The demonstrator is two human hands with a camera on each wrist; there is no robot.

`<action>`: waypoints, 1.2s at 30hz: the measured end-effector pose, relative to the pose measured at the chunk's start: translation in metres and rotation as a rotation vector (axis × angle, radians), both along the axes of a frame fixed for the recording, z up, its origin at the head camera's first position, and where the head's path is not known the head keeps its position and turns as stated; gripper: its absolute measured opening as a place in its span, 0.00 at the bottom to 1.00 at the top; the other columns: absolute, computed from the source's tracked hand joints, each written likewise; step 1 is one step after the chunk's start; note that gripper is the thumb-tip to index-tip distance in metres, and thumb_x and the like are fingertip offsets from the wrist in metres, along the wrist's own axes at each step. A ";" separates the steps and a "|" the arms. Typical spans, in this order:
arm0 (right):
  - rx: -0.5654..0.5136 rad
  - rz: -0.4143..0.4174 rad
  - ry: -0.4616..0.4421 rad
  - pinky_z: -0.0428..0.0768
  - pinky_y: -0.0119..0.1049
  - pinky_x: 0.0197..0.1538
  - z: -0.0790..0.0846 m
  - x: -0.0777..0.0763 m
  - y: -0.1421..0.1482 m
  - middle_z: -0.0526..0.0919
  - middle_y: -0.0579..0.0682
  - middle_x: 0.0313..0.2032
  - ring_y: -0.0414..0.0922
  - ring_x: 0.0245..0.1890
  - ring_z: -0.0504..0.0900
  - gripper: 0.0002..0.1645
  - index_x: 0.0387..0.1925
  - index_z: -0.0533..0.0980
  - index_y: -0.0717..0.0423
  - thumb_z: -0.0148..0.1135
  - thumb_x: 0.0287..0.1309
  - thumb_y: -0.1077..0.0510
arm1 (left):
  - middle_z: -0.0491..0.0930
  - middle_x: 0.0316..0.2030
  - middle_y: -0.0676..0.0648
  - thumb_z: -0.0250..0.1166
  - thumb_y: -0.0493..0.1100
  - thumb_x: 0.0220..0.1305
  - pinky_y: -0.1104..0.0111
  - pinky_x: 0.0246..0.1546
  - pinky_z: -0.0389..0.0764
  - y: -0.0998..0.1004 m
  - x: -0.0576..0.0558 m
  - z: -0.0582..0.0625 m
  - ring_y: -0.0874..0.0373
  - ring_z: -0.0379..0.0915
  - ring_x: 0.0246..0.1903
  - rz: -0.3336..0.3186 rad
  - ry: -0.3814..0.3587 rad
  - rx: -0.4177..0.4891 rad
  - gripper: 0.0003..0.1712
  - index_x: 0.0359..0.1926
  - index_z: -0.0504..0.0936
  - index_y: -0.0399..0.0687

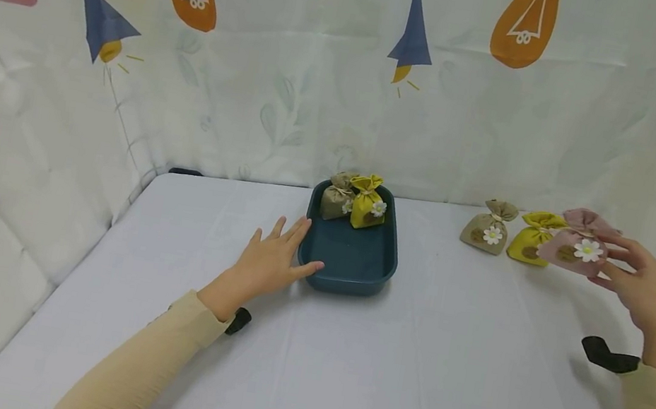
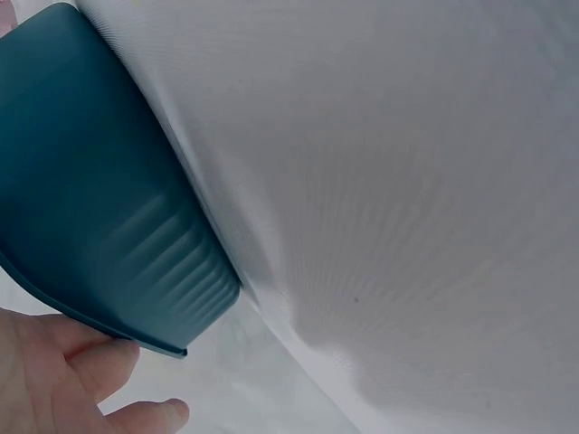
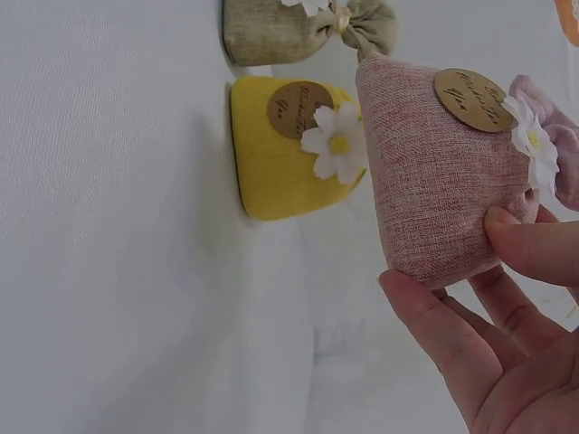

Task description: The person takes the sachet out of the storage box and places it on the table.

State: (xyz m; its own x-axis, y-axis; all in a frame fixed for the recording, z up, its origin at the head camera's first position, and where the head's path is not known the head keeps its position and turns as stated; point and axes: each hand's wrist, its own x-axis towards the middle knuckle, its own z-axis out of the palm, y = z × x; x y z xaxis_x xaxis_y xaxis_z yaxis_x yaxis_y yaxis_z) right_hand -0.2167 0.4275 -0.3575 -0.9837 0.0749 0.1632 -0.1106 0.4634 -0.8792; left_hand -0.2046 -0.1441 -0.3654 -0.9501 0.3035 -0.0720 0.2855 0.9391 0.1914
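A pink cloth sachet [image 1: 572, 247] with a white flower and a round tag is pinched between the thumb and fingers of my right hand [image 1: 641, 279], off the table. In the right wrist view the pink sachet [image 3: 443, 172] hangs near a yellow sachet [image 3: 280, 149]. My left hand [image 1: 270, 260], fingers spread, rests at the left rim of a dark teal tray [image 1: 347, 285]. The left wrist view shows the fingers [image 2: 104, 362] touching the rim of the tray [image 2: 90, 181]. At the tray's far end stand a beige sachet [image 1: 335, 202] and a yellow sachet [image 1: 367, 214].
On the right of the white table [image 1: 352, 380], a beige sachet [image 1: 480, 237] stands beside a yellow sachet [image 1: 527, 249], which the pink one partly covers. A patterned curtain [image 1: 333, 91] hangs along the table's back edge.
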 end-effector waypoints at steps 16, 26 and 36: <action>-0.188 -0.039 0.047 0.83 0.23 0.33 -0.013 0.002 0.025 0.70 0.32 0.46 0.23 0.38 0.76 0.31 0.57 0.74 0.31 0.52 0.71 0.73 | 0.44 0.81 0.48 0.51 0.76 0.71 0.32 0.70 0.47 -0.001 -0.001 -0.001 0.38 0.36 0.79 -0.004 0.004 0.000 0.56 0.83 0.42 0.50; -0.263 -0.033 -0.002 0.84 0.25 0.32 -0.016 0.002 0.039 0.72 0.31 0.43 0.25 0.36 0.77 0.31 0.52 0.75 0.30 0.53 0.70 0.74 | 0.44 0.81 0.47 0.51 0.75 0.71 0.32 0.70 0.47 0.000 -0.001 -0.001 0.38 0.36 0.79 -0.006 0.004 0.008 0.56 0.83 0.43 0.49; -0.400 0.066 -0.033 0.85 0.27 0.32 -0.029 -0.007 0.057 0.78 0.31 0.41 0.28 0.36 0.81 0.32 0.51 0.79 0.34 0.54 0.68 0.78 | 0.43 0.81 0.48 0.51 0.76 0.70 0.32 0.71 0.46 0.000 -0.001 0.000 0.39 0.36 0.79 0.003 -0.006 0.007 0.56 0.84 0.43 0.50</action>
State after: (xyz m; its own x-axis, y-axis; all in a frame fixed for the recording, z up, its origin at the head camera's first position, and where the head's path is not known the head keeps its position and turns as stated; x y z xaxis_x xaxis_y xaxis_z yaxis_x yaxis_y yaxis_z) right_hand -0.2236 0.4850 -0.3866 -0.9927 0.0625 0.1028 -0.0979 0.0769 -0.9922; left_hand -0.2053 -0.1445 -0.3652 -0.9506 0.3012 -0.0757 0.2815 0.9386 0.1996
